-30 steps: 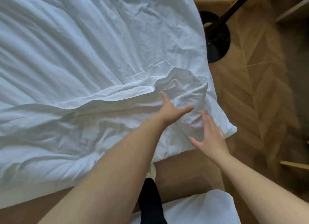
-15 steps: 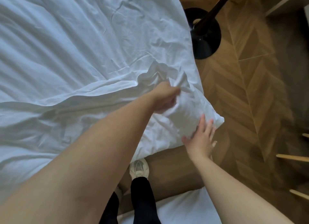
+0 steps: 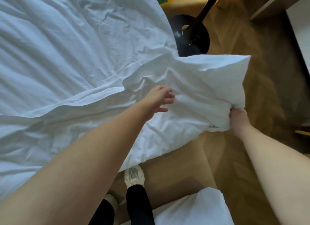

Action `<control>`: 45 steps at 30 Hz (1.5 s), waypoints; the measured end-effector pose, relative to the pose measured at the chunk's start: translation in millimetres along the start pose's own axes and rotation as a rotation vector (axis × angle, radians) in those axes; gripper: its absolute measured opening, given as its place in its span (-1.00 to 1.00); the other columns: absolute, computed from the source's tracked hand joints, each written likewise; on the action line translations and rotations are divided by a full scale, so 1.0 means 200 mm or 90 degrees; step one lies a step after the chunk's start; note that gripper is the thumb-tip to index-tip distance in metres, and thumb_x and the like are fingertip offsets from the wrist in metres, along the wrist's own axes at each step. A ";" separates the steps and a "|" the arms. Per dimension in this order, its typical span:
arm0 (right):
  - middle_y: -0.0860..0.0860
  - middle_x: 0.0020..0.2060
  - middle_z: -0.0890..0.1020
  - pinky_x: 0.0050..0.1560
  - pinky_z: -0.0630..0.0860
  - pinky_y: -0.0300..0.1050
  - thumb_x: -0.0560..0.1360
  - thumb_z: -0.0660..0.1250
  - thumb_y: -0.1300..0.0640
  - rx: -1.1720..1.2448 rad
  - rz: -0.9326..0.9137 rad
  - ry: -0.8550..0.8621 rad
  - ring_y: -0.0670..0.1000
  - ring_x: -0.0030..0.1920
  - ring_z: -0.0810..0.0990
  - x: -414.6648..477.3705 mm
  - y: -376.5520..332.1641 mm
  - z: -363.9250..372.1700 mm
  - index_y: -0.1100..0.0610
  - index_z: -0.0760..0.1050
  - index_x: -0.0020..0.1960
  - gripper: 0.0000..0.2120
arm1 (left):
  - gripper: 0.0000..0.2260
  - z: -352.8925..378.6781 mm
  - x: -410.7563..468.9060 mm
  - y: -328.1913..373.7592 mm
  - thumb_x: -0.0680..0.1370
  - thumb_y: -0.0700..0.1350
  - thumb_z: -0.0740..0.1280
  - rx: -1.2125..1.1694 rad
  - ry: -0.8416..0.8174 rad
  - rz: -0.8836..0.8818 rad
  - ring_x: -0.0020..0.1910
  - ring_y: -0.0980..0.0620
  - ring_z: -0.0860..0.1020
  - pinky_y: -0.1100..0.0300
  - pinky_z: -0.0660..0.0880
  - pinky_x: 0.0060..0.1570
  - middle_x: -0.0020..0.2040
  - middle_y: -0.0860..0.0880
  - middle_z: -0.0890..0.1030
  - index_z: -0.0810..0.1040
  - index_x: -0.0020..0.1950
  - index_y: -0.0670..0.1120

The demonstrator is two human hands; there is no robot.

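White duvet [image 3: 201,84], just one, runs left to right, its raised corner pointing right over the floor [image 3: 271,94]; right hand [image 3: 238,120] has its grip pinching the edge, left hand [image 3: 159,99] has its grip spread.

The duvet [image 3: 67,57] is plain white, bluish in its creases. The floor [image 3: 268,94] is warm brown wood in a herringbone pattern. The lamp base [image 3: 201,45] is black. 1 shoe [image 3: 134,176] is cream with grey mesh, the leggings [image 3: 139,206] are black, and the pillow [image 3: 198,209] is white.
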State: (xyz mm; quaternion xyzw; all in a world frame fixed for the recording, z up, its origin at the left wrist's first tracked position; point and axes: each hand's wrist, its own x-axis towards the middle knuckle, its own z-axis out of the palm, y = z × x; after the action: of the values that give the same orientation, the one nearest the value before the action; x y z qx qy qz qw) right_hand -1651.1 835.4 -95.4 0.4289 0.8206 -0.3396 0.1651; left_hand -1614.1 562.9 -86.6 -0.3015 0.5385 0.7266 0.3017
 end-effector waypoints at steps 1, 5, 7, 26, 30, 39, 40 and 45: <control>0.15 0.23 0.54 0.04 0.47 -0.16 0.62 0.10 0.24 -0.007 0.016 -0.021 0.08 0.10 0.54 0.02 -0.02 -0.06 0.30 0.42 0.33 -0.67 | -0.83 -0.02 0.01 -0.02 0.64 -0.08 0.20 0.057 0.021 0.001 0.06 -0.01 0.59 0.04 0.51 0.02 0.14 -0.08 0.62 0.48 0.17 -0.08; 0.19 0.26 0.52 0.23 0.43 0.09 0.63 0.09 -0.04 -0.130 -0.005 -0.034 0.25 0.23 0.50 0.10 -0.10 -0.22 0.30 0.36 0.42 -0.49 | -0.91 -0.05 0.03 -0.12 0.57 -0.17 0.20 0.322 0.090 0.041 -0.09 -0.03 0.49 0.17 0.37 -0.22 0.03 -0.10 0.58 0.49 -0.01 -0.05; 0.20 0.24 0.53 0.21 0.42 0.08 0.65 0.04 -0.06 -0.151 -0.041 -0.026 0.25 0.19 0.50 0.10 -0.14 -0.25 0.30 0.38 0.41 -0.48 | -0.80 -0.07 0.03 -0.18 0.58 -0.13 0.22 0.501 0.067 0.042 0.06 -0.06 0.49 0.17 0.38 -0.04 0.15 -0.08 0.55 0.49 0.19 -0.07; 0.08 0.07 0.64 0.08 0.61 0.06 0.60 0.18 0.21 0.417 0.178 0.084 0.05 -0.10 0.62 0.33 0.30 0.23 0.17 0.55 0.20 -0.75 | -0.29 -0.12 0.08 -0.77 0.55 0.06 0.21 1.026 0.018 0.154 0.55 -0.15 -0.23 -0.28 -0.09 0.47 0.58 -0.11 -0.22 -0.13 0.57 0.00; 0.06 0.07 0.61 0.02 0.60 -0.04 0.59 0.31 0.02 0.478 0.145 0.000 0.03 -0.03 0.63 0.32 0.30 0.26 0.18 0.45 0.30 -0.65 | -0.25 -0.11 0.11 -0.82 0.54 0.10 0.20 1.056 0.034 0.155 0.53 -0.18 -0.31 -0.33 -0.18 0.44 0.56 -0.15 -0.31 -0.18 0.58 -0.02; -0.01 -0.09 0.60 0.09 0.57 0.05 0.64 0.20 0.04 0.510 0.181 0.005 0.04 -0.08 0.60 0.34 0.29 0.25 0.08 0.49 0.19 -0.80 | -0.32 -0.11 0.14 -0.79 0.53 0.04 0.21 1.030 0.039 0.184 0.56 -0.11 -0.24 -0.32 -0.12 0.43 0.58 -0.12 -0.22 -0.05 0.57 -0.02; -0.02 -0.12 0.60 0.08 0.56 0.04 0.65 0.19 0.06 0.490 0.151 0.018 0.02 -0.10 0.59 0.36 0.25 0.21 0.07 0.48 0.20 -0.81 | -0.32 -0.12 0.13 -0.78 0.53 0.03 0.21 1.027 0.036 0.198 0.56 -0.11 -0.22 -0.32 -0.11 0.43 0.58 -0.11 -0.21 -0.03 0.57 -0.02; -0.04 0.06 0.63 0.19 0.53 0.01 0.66 0.14 0.05 0.419 0.036 -0.002 0.01 0.11 0.59 0.43 0.09 0.01 0.00 0.49 0.21 -0.80 | -0.30 -0.13 0.11 -0.69 0.51 0.10 0.18 1.001 0.019 0.231 0.57 -0.06 -0.22 -0.35 -0.10 0.42 0.59 -0.04 -0.22 -0.05 0.58 0.01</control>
State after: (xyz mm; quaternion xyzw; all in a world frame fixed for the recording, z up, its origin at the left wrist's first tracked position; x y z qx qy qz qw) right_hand -1686.9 891.9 -153.2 0.4814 0.6541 -0.5827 0.0286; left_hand -1519.8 573.0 -193.7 0.0811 0.9367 0.1688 0.2959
